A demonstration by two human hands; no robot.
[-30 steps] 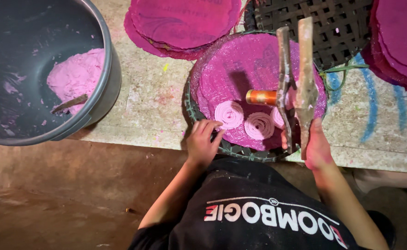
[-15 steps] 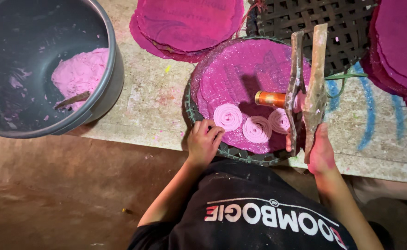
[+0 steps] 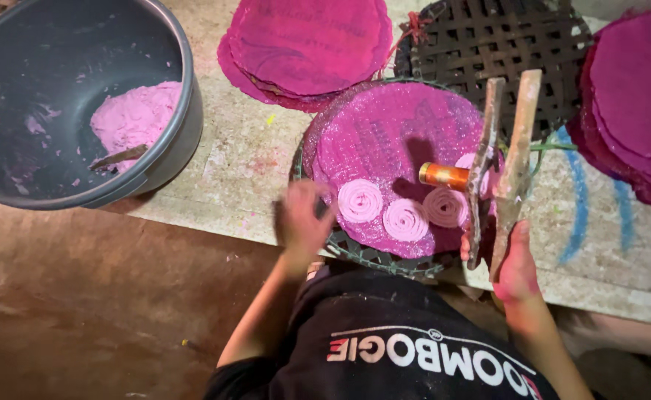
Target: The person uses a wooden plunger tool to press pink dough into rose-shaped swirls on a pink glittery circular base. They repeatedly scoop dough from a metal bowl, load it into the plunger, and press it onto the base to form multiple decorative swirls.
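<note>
Head view, from above. Our right hand grips the lower ends of a two-armed wooden press, fingers wrapped round both handles; its orange cylinder juts out above the fingers. Our left hand is blurred at the rim of the round tray, so we cannot tell its finger spread. Three pink dough spirals lie between the two hands on a magenta sheet. A grey tub with pink dough sits well left of the left fingers.
</note>
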